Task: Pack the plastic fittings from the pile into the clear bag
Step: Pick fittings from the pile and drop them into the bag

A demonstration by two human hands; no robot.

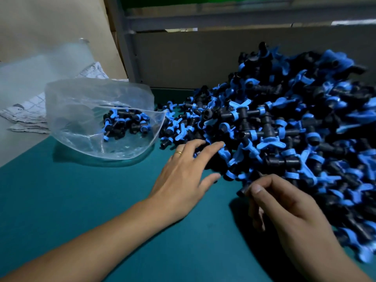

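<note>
A big pile of black and blue plastic fittings covers the right half of the green table. An open clear bag stands at the left of the pile with several fittings lying in its bottom. My left hand, a ring on one finger, reaches out flat with straight fingers touching the pile's near left edge. My right hand is curled at the pile's front edge and pinches a black fitting between thumb and fingers.
The green table stretches in front of the bag. Folded patterned paper and clear plastic sheets lie behind the bag at the left. A grey wall panel and metal frame close off the back.
</note>
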